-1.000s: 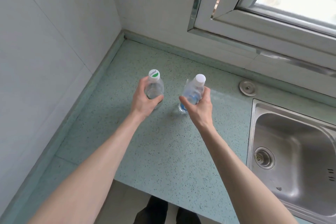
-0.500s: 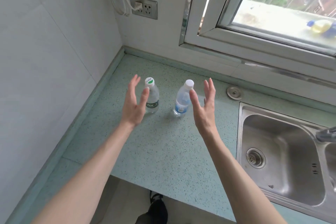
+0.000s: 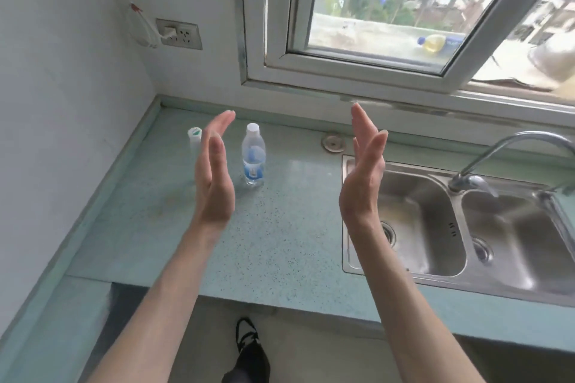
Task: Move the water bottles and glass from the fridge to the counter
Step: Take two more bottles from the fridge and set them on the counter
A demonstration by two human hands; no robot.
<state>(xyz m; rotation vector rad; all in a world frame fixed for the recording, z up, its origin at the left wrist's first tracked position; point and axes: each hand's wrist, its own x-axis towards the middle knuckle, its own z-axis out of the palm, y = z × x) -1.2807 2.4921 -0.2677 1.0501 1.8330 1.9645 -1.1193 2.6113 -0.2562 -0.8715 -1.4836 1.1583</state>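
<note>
Two clear water bottles stand upright on the speckled green counter (image 3: 280, 227) near the back left corner. The blue-label bottle (image 3: 253, 155) with a white cap is in full view. Of the green-cap bottle (image 3: 194, 134) only the cap and neck show, because my left hand (image 3: 214, 177) is in front of it. My left hand is raised with flat, open fingers and holds nothing. My right hand (image 3: 364, 174) is raised to the right, over the sink's left edge, also open and holding nothing. No glass or fridge is in view.
A steel double sink (image 3: 435, 221) with a curved tap (image 3: 485, 162) fills the counter's right side. A round metal cap (image 3: 333, 143) sits behind it. White walls meet at the left corner, with a socket (image 3: 180, 34) and an open window (image 3: 389, 9) above.
Both hands let go of the bottles, opened, and drew back towards me and upward. The right hand swung right over the sink. The bottles stay standing on the counter.
</note>
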